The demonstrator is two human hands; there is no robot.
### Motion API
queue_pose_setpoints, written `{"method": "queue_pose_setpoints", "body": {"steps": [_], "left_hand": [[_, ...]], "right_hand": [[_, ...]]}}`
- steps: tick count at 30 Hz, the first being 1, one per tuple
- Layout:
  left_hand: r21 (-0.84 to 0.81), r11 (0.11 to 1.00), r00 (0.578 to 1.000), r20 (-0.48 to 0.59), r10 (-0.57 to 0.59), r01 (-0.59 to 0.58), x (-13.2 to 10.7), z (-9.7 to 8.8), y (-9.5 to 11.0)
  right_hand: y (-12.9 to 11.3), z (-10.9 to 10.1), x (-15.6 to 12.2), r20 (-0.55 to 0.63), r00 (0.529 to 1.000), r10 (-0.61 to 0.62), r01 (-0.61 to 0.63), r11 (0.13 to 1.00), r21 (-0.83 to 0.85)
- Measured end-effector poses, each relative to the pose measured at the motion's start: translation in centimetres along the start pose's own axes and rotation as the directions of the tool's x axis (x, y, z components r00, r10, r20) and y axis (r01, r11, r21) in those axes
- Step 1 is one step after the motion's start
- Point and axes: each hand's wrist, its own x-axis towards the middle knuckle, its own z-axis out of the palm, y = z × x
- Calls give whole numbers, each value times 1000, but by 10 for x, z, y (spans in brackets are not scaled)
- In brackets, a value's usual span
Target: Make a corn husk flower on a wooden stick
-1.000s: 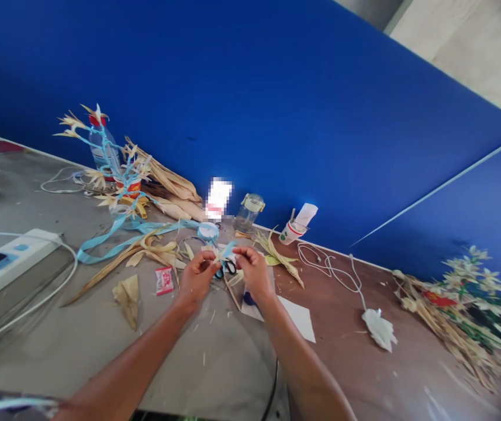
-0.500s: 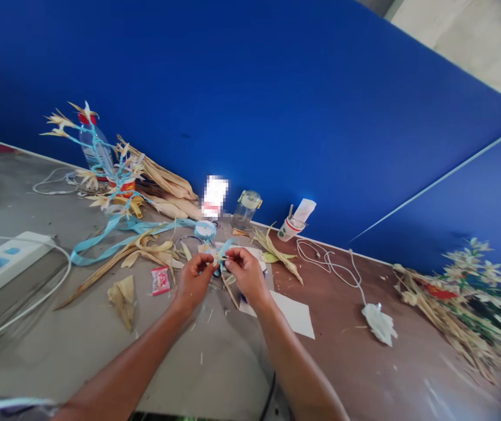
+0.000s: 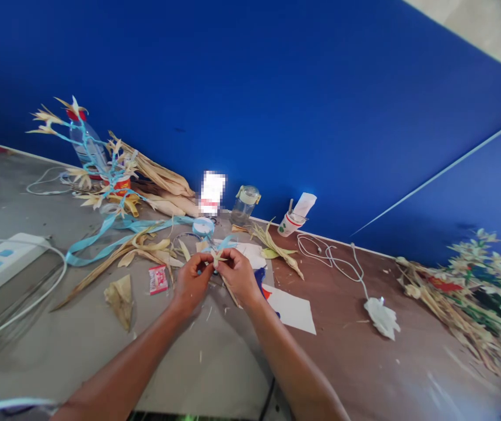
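Observation:
My left hand (image 3: 192, 283) and my right hand (image 3: 238, 275) meet over the table, thumbs and fingertips pinched together. Between them they grip a small pale corn husk flower (image 3: 217, 258), mostly hidden by the fingers. Light blue ribbon (image 3: 227, 241) shows just behind the fingertips; whether it is attached to the flower I cannot tell. A thin stick (image 3: 231, 291) lies below the hands. Beyond them sits a roll of blue ribbon (image 3: 203, 227), its long loose strip (image 3: 87, 255) curling left. Dried husk strips (image 3: 149, 252) lie left of my left hand.
At back left, a husk-flower branch (image 3: 112, 172) stands before a plastic bottle (image 3: 87, 143). A glass jar (image 3: 245, 206) and paper cup (image 3: 291, 224) stand along the blue partition. A power strip (image 3: 22, 257) lies left, a candy packet (image 3: 158, 279) nearer, white paper (image 3: 294, 311) right.
My hands have drawn closer together around the husk flower, and my right fingers have tipped inward. More of a blue and orange object shows beside my right forearm. The view has shifted slightly.

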Motion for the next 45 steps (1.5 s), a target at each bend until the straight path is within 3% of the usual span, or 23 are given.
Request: {"method": "queue_pose_setpoints", "body": {"steps": [21,26,28,33,37,45], "left_hand": [[48,999,1000,-2,5,-5,0,1,-4],[50,998,998,-63,-32,35,1,1,-4],[62,997,997,-70,-30,34,1,1,-3],[140,990,997,-62,39,-30,-1,1,1],[168,981,994,-33,105,-98,-2,0,1],[204,973,994,-1,112,-110,-1,-2,-2]], "right_hand": [[3,-1,-1,-24,998,50,-46,992,119],[-7,-13,-7,-144,985,95,-52,960,276],[-12,-18,-10,-104,980,168,-124,933,337],[-17,-16,-17,174,922,347,-388,840,379],[-15,-9,-15,187,908,374,-418,825,379],[-16,-6,-13,193,908,372,-419,782,461]]}}
